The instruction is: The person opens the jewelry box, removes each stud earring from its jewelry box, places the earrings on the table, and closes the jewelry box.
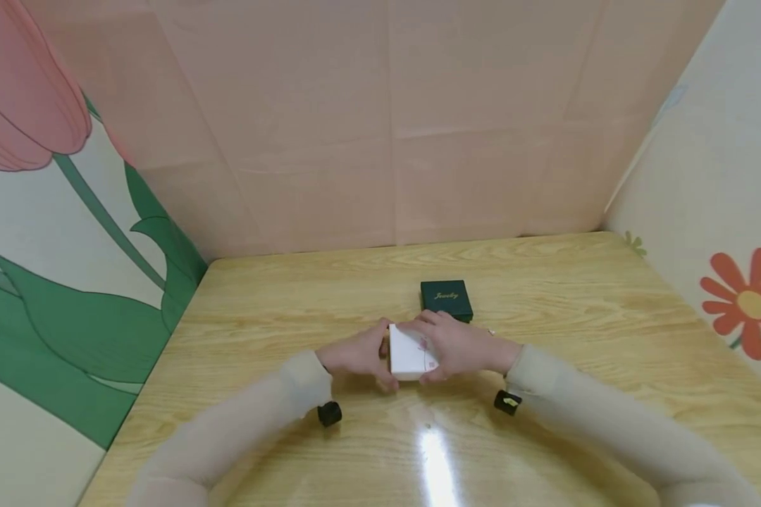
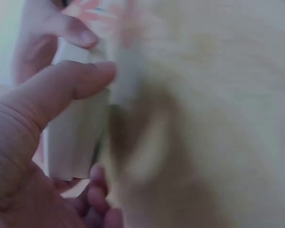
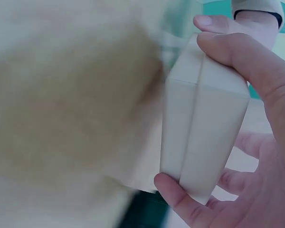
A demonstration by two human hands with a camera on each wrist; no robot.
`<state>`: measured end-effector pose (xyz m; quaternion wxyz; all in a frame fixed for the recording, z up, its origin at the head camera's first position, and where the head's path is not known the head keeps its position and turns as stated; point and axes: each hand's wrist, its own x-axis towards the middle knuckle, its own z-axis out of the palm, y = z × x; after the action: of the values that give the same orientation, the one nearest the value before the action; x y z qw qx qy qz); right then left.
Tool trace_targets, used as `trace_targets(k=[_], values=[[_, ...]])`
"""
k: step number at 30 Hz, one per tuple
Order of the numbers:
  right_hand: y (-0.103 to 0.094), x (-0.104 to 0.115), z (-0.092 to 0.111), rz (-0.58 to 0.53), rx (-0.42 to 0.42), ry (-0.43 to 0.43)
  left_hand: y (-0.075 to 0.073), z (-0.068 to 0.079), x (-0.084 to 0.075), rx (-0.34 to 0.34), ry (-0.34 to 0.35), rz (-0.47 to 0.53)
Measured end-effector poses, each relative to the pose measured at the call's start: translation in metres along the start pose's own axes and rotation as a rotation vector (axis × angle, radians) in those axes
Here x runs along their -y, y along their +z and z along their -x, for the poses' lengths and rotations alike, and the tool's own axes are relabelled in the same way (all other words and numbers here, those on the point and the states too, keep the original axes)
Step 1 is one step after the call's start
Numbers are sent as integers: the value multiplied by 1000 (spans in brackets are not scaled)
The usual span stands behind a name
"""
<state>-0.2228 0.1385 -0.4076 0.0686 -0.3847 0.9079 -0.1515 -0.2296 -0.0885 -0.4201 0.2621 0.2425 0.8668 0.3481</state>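
Note:
A small white lidded box [image 1: 407, 352] with a pink print on its top is between the two hands in the head view. My right hand [image 1: 461, 345] grips it from the right, its fingers over the far side and its thumb at the near edge. My left hand [image 1: 360, 353] holds its left end, thumb at the near side. In the right wrist view a seam shows along the side of the white box [image 3: 206, 118], between lid and base. What the box contains is hidden. Just behind the right hand lies a dark green box [image 1: 447, 296] lettered "Jewelry" in gold.
The wood-grain table [image 1: 279, 303] runs back to a pinkish cloth wall [image 1: 311, 141]. Flower-patterned panels stand at the left and right. A black wrist camera [image 1: 330, 414] hangs at the left cuff, another wrist camera [image 1: 508, 402] at the right.

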Motion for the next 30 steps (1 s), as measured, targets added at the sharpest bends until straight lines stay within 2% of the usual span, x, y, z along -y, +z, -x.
trace_targets(k=[3, 9, 12, 15, 18, 21, 25, 30], values=[[-20, 1, -12, 33, -48, -19, -23, 4, -13, -9, 14, 101], [-67, 0, -49, -9, -124, -31, -73, 6, -38, -122, -35, 149], [-79, -6, -68, -32, -137, -30, -91, 3, -44, -160, -46, 178], [-84, -13, -87, -50, -137, -7, -104, 0, -45, -196, -65, 195], [-84, -20, -105, -70, -115, 18, -110, -3, -42, -224, -95, 208], [-76, -26, -120, -61, -55, 41, -111, -10, -32, -237, -127, 235], [-61, -30, -135, -51, 22, 65, -106, -21, -14, -247, -179, 296], [-42, -32, -144, -65, 77, 129, -98, -33, 7, -258, -227, 351]])
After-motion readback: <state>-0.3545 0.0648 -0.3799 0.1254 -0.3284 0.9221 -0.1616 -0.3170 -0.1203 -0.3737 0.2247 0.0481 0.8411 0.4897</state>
